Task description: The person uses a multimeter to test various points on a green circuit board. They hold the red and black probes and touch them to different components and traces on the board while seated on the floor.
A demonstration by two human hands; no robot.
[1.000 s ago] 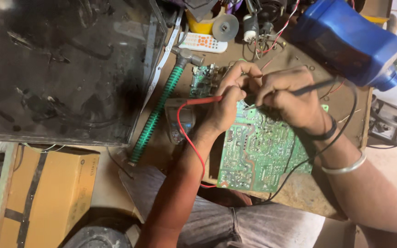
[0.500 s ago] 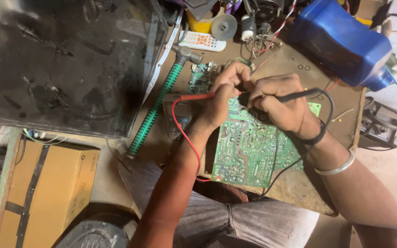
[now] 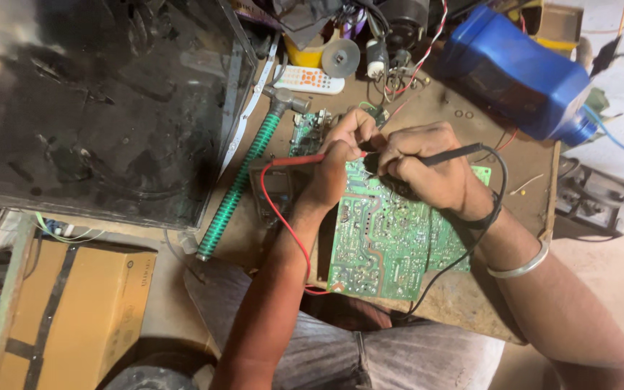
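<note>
The circuit board point(image 3: 388, 242) lies solder side up on the brown table point(image 3: 464, 303), its near edge by the person's lap and its far end under both hands. A red wire point(image 3: 283, 220) and a black wire point(image 3: 464, 253) loop past its near part toward the hands. The left hand point(image 3: 337, 162) is closed around a red probe point(image 3: 297, 159), the tip pressed down on the far part of the board. The right hand point(image 3: 427, 170) is closed around a black probe point(image 3: 456, 152), its tip just beside the red one. Against half a second ago, both hands sit at much the same spot on the board and the tips are as close together; the view alone has shifted. That suggests the contact is being held steady, not moved to a new point. Left of the board lies a hammer point(image 3: 243, 180) with a green ribbed handle, beside a large dark screen point(image 3: 95, 101). Farther off are a white remote control point(image 3: 312, 79), a grey disc point(image 3: 341, 58) and a blue jug point(image 3: 518, 72).
</note>
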